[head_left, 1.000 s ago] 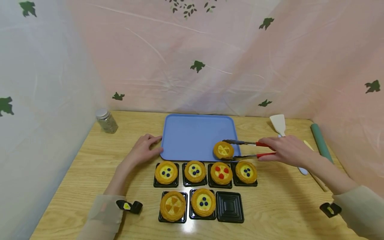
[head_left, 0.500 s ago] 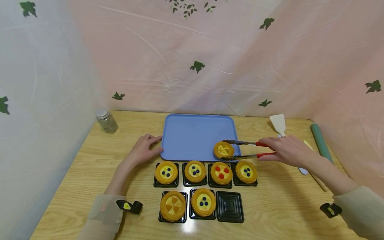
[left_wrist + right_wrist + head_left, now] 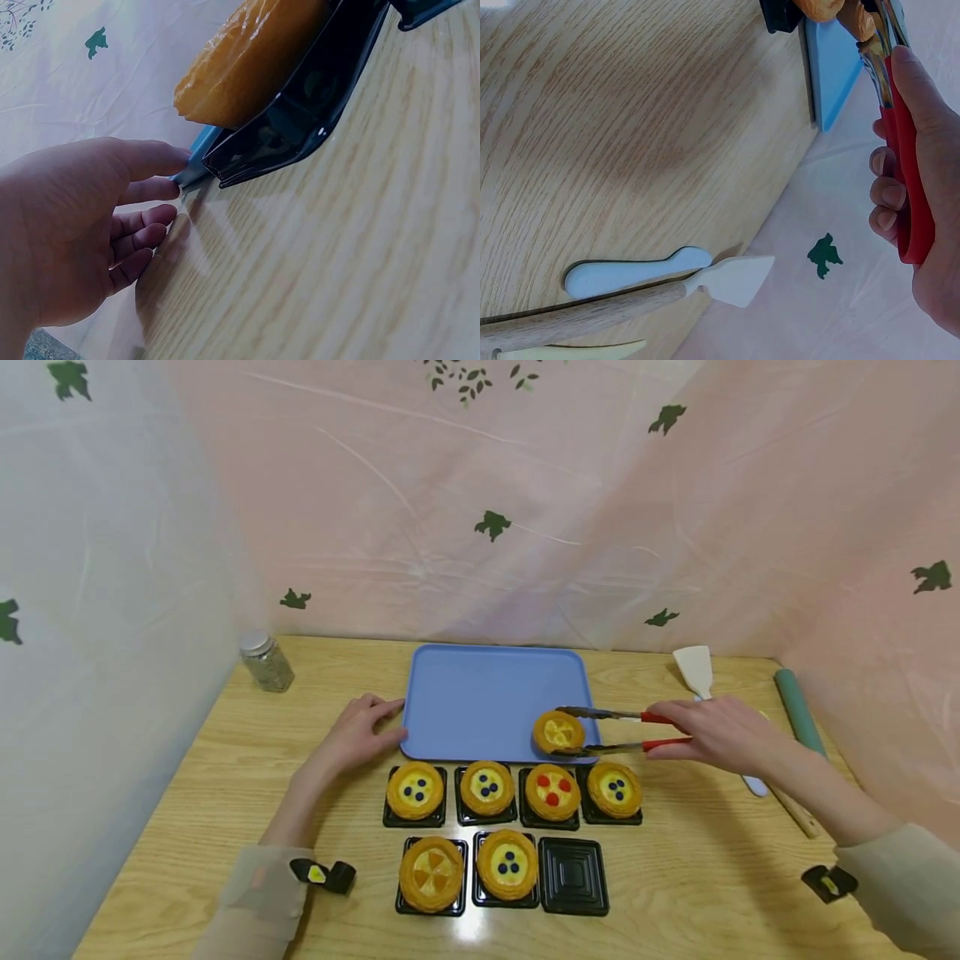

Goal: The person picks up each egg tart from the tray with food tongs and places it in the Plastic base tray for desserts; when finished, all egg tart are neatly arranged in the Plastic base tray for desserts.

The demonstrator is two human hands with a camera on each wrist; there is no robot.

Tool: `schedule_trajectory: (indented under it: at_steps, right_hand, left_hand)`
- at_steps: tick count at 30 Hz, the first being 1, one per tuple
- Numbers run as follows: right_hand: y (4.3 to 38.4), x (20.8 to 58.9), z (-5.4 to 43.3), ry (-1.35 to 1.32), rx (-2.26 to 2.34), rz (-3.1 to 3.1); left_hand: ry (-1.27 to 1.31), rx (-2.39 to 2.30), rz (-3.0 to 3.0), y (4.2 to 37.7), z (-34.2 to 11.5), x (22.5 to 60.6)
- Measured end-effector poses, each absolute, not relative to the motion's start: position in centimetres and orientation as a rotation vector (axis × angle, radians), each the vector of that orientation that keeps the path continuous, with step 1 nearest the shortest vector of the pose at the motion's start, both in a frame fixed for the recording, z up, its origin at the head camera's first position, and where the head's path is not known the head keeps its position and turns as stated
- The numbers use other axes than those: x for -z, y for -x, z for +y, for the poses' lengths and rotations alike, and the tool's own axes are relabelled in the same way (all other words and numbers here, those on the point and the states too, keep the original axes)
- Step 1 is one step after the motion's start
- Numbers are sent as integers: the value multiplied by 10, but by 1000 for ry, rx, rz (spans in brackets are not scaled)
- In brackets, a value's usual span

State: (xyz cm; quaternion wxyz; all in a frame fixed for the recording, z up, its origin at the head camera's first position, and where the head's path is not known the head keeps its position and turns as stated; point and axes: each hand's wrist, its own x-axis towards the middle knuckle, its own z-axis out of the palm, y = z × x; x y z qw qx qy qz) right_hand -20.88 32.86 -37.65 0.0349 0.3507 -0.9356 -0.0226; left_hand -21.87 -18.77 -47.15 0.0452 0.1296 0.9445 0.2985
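Observation:
My right hand (image 3: 708, 732) grips red-handled tongs (image 3: 907, 161). Between the two dark arms of the tongs sits an egg tart (image 3: 558, 732) with yellow fruit-like pieces on top, at the near right corner of the blue tray (image 3: 480, 693). My left hand (image 3: 362, 731) is at the tray's left rim, thumb and index finger touching the edge and the other fingers loosely bent. In the left wrist view, a black square holder (image 3: 292, 124) bearing a tart (image 3: 232, 67) hides part of the tray.
In front of the tray, berry-topped tarts (image 3: 487, 787) stand on black holders in two rows. One black holder (image 3: 573, 877) has no tart. A glass jar (image 3: 267, 664) stands back left; a white spatula (image 3: 695, 671) and a green roll (image 3: 800, 712) lie at right.

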Motion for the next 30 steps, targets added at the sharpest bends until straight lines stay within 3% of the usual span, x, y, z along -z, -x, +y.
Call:
schedule_trajectory:
  at_steps: [9, 18, 30]
  right_hand:
    - [204, 360, 333, -1058, 54, -2882]
    - [177, 334, 344, -1020, 70, -2872]
    - [130, 336, 339, -1328, -84, -2595]
  left_hand:
    - [-397, -904, 2886, 220, -190, 473]
    - [-400, -910, 2879, 221, -190, 473]
    - [-397, -897, 2877, 222, -190, 473]
